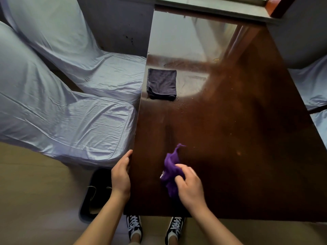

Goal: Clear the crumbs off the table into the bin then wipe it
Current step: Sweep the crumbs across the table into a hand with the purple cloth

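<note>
Two hands, right hand (190,185) gripping purple cloth (170,171), crumbs (183,103) seemingly beyond.

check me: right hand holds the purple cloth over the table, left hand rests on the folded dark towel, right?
Not quite. In the head view the left hand rests on the table edge, above the bin; the dark towel lies untouched farther up. The right hand does hold the purple cloth.
</note>
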`<state>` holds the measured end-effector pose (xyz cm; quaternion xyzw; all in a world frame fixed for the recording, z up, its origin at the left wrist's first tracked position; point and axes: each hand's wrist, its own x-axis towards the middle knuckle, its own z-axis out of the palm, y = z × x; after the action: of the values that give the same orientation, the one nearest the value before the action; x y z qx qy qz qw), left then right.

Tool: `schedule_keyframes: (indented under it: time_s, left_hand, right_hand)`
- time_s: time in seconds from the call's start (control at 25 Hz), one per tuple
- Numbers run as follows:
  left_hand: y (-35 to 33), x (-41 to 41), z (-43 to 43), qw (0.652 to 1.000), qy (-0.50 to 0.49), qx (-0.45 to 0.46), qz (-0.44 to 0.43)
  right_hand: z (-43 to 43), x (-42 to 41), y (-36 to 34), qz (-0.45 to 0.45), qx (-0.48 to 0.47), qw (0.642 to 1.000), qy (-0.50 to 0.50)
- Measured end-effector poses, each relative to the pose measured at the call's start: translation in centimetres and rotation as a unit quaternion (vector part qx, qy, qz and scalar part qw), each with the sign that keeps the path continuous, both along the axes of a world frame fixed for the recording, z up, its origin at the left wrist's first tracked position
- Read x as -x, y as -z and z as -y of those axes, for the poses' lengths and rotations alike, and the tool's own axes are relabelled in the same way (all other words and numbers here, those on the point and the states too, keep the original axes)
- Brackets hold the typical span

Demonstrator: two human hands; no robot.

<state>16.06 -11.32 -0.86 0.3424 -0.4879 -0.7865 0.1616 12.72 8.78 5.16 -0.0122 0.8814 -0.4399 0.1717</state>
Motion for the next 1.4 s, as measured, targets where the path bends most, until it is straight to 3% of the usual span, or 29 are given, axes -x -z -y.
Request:
schedule_keyframes:
  time_s: [0.2,0.32,0.4,0.48,0.6,0.68,0.76,0.96,1.08,1.24,1.4]
  left_hand:
    - [-0.5,0.0,0.1,0.999,-0.024,-0.036,0.002]
    - [-0.5,-0.2,0.3,0.997,-0.035,-0.069,0.001]
    - [-0.4,-0.4,0.5,0.995,-0.04,-0.088,0.005]
    - [-0.4,-0.6,0.6,0.994,-0.035,-0.104,0.011]
    - [-0.6,-0.9,0.7,0.993,-0.027,-0.116,0.019]
    - [-0.8,-0.8,0.6,0.992,-0.029,-0.12,0.02]
    - [-0.9,-0.8,0.5,0.992,-0.03,-0.119,0.018]
    - [-0.8,-0.9,0.8,0.982,-0.041,-0.181,0.025]
    - [-0.6,-1.1,1.2,0.965,-0.043,-0.257,0.026]
    - [-0.1,-1.4,1.6,0.953,-0.038,-0.301,0.006]
    - [0.4,-1.9,1.7,0.945,-0.022,-0.325,-0.005]
  right_hand:
    - [-0.7,0.8,-1.5,0.088,0.208,0.969,0.104]
    - [-4.1,1.6,-1.4,0.117,0.252,0.943,0.182]
    - [-5.5,1.6,-0.7,0.141,0.223,0.943,0.204]
    - [-6.2,1.4,-0.1,0.127,0.109,0.968,0.185]
    - [-6.5,0.9,-0.1,0.02,-0.064,0.989,0.133]
    - [-6.1,0.6,-0.2,-0.051,-0.168,0.983,0.059]
    - [-5.0,0.3,0.0,-0.087,-0.214,0.973,-0.009]
    - [0.6,-1.4,0.3,-0.146,-0.182,0.97,-0.063]
    - [3.2,-2.2,0.3,-0.127,-0.11,0.978,-0.123]
    - [2.3,0.1,-0.1,-0.095,0.014,0.994,-0.059]
    - [-1.7,1.4,0.3,-0.099,-0.044,0.994,-0.008]
